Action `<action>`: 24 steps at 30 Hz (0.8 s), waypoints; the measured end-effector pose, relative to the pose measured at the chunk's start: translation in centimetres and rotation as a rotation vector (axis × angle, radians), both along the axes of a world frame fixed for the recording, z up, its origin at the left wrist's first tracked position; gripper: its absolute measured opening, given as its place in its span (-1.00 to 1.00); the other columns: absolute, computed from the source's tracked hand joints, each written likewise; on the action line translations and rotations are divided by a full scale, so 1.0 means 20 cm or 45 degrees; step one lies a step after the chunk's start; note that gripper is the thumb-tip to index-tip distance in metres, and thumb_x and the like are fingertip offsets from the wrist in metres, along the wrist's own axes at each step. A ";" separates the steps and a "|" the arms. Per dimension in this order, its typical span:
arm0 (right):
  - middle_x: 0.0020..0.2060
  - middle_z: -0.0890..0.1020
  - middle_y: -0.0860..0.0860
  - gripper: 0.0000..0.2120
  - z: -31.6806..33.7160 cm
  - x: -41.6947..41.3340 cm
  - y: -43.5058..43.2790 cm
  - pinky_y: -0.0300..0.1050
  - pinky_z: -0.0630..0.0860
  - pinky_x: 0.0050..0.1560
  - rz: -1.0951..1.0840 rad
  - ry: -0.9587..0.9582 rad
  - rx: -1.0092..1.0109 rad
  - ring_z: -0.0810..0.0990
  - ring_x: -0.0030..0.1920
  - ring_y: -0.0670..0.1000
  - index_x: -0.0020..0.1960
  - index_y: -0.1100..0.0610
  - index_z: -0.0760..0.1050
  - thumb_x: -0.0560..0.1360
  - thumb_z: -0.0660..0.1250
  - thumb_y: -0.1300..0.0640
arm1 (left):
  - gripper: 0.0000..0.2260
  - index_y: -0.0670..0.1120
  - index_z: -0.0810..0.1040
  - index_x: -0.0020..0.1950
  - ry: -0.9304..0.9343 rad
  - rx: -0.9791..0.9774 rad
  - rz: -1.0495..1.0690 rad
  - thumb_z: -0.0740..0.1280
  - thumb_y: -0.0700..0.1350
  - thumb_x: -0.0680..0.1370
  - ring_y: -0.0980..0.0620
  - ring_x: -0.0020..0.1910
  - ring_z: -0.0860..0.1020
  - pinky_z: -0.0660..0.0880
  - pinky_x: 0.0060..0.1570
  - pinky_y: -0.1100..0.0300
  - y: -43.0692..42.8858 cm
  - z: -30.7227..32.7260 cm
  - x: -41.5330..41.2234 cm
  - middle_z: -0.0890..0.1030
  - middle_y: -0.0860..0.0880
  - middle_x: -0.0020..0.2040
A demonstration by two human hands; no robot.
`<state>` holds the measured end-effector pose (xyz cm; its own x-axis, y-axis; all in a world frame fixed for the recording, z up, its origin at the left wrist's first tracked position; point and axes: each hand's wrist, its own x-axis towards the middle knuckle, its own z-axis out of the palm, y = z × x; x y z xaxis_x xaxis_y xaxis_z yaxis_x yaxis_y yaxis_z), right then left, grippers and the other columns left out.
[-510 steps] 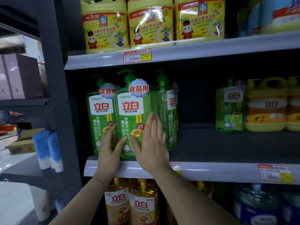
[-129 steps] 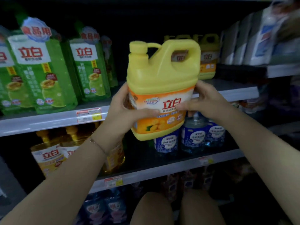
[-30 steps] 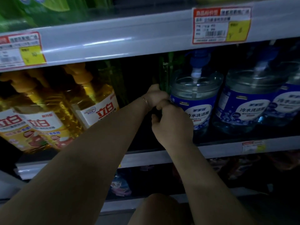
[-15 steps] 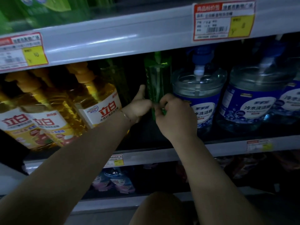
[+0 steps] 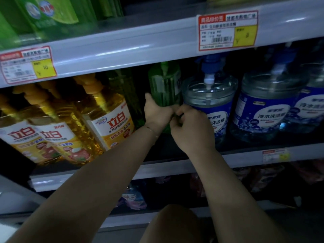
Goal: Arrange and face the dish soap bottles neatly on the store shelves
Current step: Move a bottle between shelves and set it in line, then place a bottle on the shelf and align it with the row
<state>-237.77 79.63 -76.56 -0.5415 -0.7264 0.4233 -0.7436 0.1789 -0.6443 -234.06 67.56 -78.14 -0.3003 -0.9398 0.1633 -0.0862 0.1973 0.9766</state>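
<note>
Green bottle [image 5: 164, 88], gripped low by left hand [image 5: 157, 114] and right hand [image 5: 190, 127], sits behind shelf edge [image 5: 166, 168].

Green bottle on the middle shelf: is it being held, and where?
Yes: the left hand and right hand grip the green bottle around its lower body, one each side.

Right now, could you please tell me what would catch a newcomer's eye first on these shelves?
Both hands, the left hand and right hand, hold a green bottle set back on the dim shelf. Amber dish soap bottles stand at its left, blue-labelled pump jugs at its right.
</note>
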 end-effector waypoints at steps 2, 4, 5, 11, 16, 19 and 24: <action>-0.29 0.61 0.07 -0.86 0.00 -0.01 0.01 -0.05 0.53 -0.26 0.005 -0.005 -0.012 0.59 -0.21 0.09 -0.01 0.14 0.51 0.50 0.29 0.09 | -0.42 -0.07 0.34 0.20 0.031 -0.017 -0.075 0.53 -0.35 0.31 0.09 0.01 0.56 0.54 0.07 0.16 0.00 -0.02 0.07 0.55 0.04 -0.01; -0.27 0.61 0.06 -0.85 0.01 -0.01 0.01 -0.03 0.54 -0.24 0.019 -0.020 -0.007 0.59 -0.20 0.08 0.00 0.15 0.51 0.51 0.28 0.08 | -0.35 -0.05 0.33 0.28 0.041 -0.040 -0.073 0.53 -0.32 0.30 0.13 0.05 0.56 0.53 0.11 0.14 0.01 -0.05 0.12 0.55 0.06 0.04; -0.26 0.62 0.06 -0.85 0.01 -0.01 0.01 -0.02 0.55 -0.23 0.021 -0.022 -0.006 0.59 -0.19 0.08 0.00 0.15 0.51 0.51 0.28 0.08 | -0.30 -0.04 0.30 0.33 0.044 -0.046 -0.053 0.55 -0.27 0.29 0.12 0.08 0.55 0.53 0.11 0.14 0.03 -0.06 0.14 0.55 0.05 0.08; -0.18 0.60 0.14 -0.84 -0.01 0.01 -0.01 -0.11 0.47 -0.24 0.100 -0.113 -0.042 0.58 -0.17 0.12 0.08 0.21 0.46 0.50 0.23 0.23 | -0.30 -0.06 0.33 0.36 -0.119 0.005 0.117 0.58 -0.15 0.30 0.06 0.06 0.54 0.44 -0.01 0.30 0.08 -0.02 0.07 0.54 0.02 0.08; 0.17 0.52 0.12 -0.57 -0.04 0.05 0.02 -0.12 0.46 0.05 0.227 -0.326 -0.004 0.52 0.12 0.08 0.42 0.15 0.22 0.56 0.16 0.24 | -0.36 -0.06 0.43 0.28 -0.061 0.035 0.064 0.58 -0.23 0.25 0.05 0.05 0.59 0.53 0.01 0.22 0.11 -0.06 0.18 0.60 0.04 0.05; 0.12 0.50 -0.13 -0.45 -0.03 0.04 0.04 -0.34 0.38 0.03 0.349 -0.490 -0.042 0.44 0.13 -0.11 0.47 0.09 0.16 0.54 0.25 0.29 | -0.34 -0.05 0.47 0.26 0.026 0.052 -0.019 0.58 -0.27 0.20 0.04 0.06 0.62 0.58 0.06 0.08 0.17 -0.07 0.30 0.64 0.02 0.06; 0.08 0.43 -0.21 -0.16 0.01 -0.01 0.07 -0.21 0.46 0.02 0.423 -0.644 0.080 0.50 0.03 -0.15 0.47 0.00 0.16 0.34 0.51 0.30 | -0.36 -0.10 0.47 0.29 0.103 0.049 -0.235 0.56 -0.40 0.27 0.20 0.06 0.61 0.57 -0.04 0.31 0.27 -0.06 0.48 0.63 0.11 0.07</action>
